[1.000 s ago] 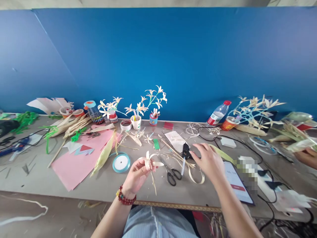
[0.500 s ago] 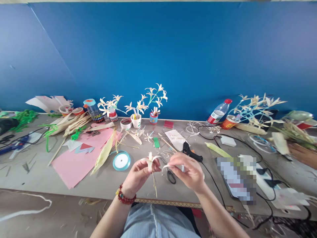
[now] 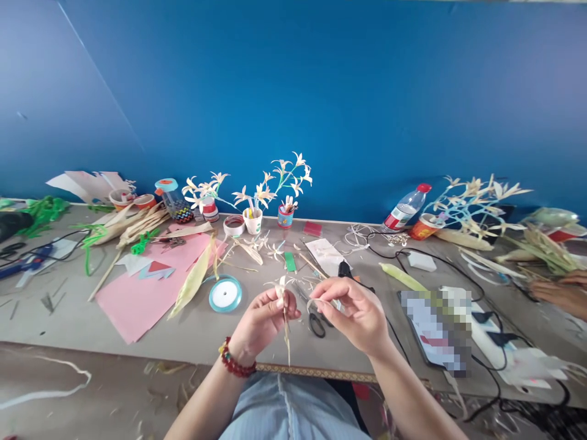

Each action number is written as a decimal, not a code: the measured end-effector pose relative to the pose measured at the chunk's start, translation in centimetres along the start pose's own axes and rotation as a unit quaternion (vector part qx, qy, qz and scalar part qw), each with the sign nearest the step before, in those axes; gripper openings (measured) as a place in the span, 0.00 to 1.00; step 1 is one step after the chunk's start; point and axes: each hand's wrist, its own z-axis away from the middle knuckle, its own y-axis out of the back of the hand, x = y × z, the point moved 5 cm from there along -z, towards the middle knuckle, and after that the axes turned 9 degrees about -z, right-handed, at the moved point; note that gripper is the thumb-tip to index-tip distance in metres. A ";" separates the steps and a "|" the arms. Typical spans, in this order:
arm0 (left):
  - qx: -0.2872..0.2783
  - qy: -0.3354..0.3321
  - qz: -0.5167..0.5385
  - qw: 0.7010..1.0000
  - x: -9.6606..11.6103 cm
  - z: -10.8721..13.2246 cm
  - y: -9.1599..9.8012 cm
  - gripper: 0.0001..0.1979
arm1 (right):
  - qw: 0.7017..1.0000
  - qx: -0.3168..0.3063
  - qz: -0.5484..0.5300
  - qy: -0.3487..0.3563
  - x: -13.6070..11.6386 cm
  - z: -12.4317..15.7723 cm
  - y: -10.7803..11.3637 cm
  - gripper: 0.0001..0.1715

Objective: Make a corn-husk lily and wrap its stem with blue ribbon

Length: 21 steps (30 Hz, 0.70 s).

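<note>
Left hand (image 3: pixel 262 318) pinches a pale flower (image 3: pixel 282 289), right hand (image 3: pixel 358 315) a strip (image 3: pixel 313 300); white cup (image 3: pixel 254 225) (behind) holds flowers (image 3: pixel 263 195).

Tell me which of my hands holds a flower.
Your left hand, with red beads at its wrist, holds the flower; your right hand pinches a thin pale strip.

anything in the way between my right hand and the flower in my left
Only the curled fingers of the left hand come partly between the flower and the right hand, which pinches a thin strip. The scissors lie beneath the gap, seemingly out of the way.
</note>
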 end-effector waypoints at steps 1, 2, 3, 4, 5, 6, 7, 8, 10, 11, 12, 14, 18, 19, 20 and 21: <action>-0.007 0.010 0.016 1.000 -0.2 0.0 -0.2 0.07 | 1.000 -0.012 0.019 0.014 -0.4 -0.3 -0.2 0.09; -0.013 0.020 0.029 0.999 -0.4 -0.1 -0.3 0.07 | 0.999 -0.022 0.039 0.026 -0.8 -0.6 -0.4 0.10; -0.018 0.029 0.040 0.999 -0.5 -0.1 -0.5 0.07 | 0.997 -0.032 0.059 0.039 -1.1 -0.9 -0.6 0.11; -0.021 0.035 0.050 0.998 -0.6 -0.1 -0.6 0.08 | 0.995 -0.040 0.076 0.052 -1.4 -1.2 -0.8 0.11; -0.025 0.041 0.058 0.997 -0.7 -0.1 -0.7 0.08 | 0.993 -0.044 0.091 0.066 -1.7 -1.5 -1.0 0.12; -0.027 0.047 0.066 0.996 -0.7 -0.1 -0.8 0.09 | 0.991 -0.046 0.102 0.080 -2.0 -1.7 -1.2 0.12; -0.030 0.053 0.071 0.996 -0.8 -0.1 -0.8 0.09 | 0.989 -0.047 0.110 0.092 -2.2 -1.9 -1.4 0.12; -0.031 0.058 0.074 0.995 -0.9 0.0 -0.9 0.09 | 0.987 -0.048 0.116 0.103 -2.4 -2.1 -1.6 0.12; -0.031 0.065 0.077 0.994 -0.9 0.0 -1.0 0.08 | 0.984 -0.049 0.128 0.117 -2.8 -2.4 -2.0 0.12; -0.031 0.066 0.077 0.994 -1.0 0.1 -1.0 0.08 | 0.982 -0.050 0.134 0.122 -2.9 -2.5 -2.1 0.12; -0.032 0.067 0.076 0.994 -1.0 0.1 -1.0 0.08 | 0.981 -0.051 0.140 0.124 -3.0 -2.5 -2.3 0.12; -0.037 0.064 0.070 0.995 -1.1 0.1 -1.1 0.09 | 0.979 -0.048 0.152 0.125 -3.1 -2.6 -2.5 0.11; -0.045 0.061 0.061 0.995 -1.0 0.0 -1.4 0.09 | 0.975 -0.036 0.177 0.126 -3.2 -2.6 -2.5 0.10; -0.045 0.062 0.062 0.995 -1.0 0.0 -1.5 0.09 | 0.974 -0.036 0.180 0.132 -3.3 -2.5 -2.5 0.10; -0.045 0.062 0.062 0.995 -1.0 0.0 -1.6 0.09 | 0.973 -0.037 0.182 0.139 -3.3 -2.5 -2.5 0.11; -0.046 0.061 0.063 0.995 -1.0 0.0 -1.6 0.09 | 0.971 -0.038 0.184 0.145 -3.4 -2.5 -2.5 0.11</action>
